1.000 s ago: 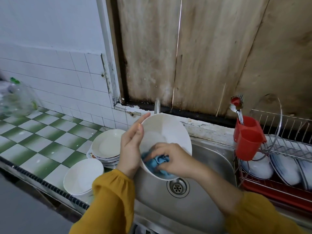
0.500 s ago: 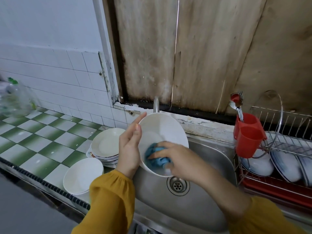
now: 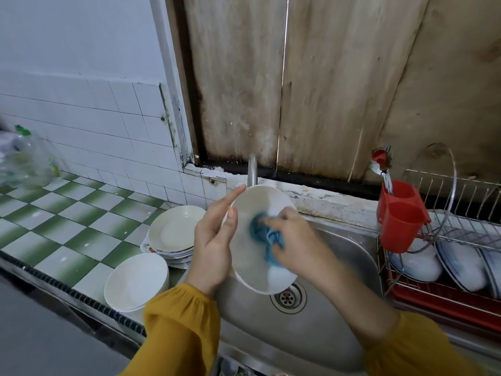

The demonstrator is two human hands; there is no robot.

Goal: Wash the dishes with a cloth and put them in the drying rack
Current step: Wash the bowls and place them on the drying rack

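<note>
My two hands wash one white bowl (image 3: pixel 252 270) over the sink (image 3: pixel 347 264).
One bowl, tilted on edge above the drain; my left hand (image 3: pixel 214 240) grips its left rim, thumb inside, forefinger straight along the edge, other fingers hidden behind; my right hand (image 3: pixel 295 240) curls its fingers onto one blue cloth (image 3: pixel 264 237), pressed inside the bowl; on the counter (image 3: pixel 67 221) by the sink's left edge, one stack of plates (image 3: pixel 173 229) and one stack of bowls (image 3: pixel 135 280); the drying rack (image 3: pixel 466 232) at the sink's right edge shows three dishes.

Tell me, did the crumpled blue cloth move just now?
Yes. The crumpled blue cloth slid up inside the round white bowl, away from the steel sink drain.
</note>
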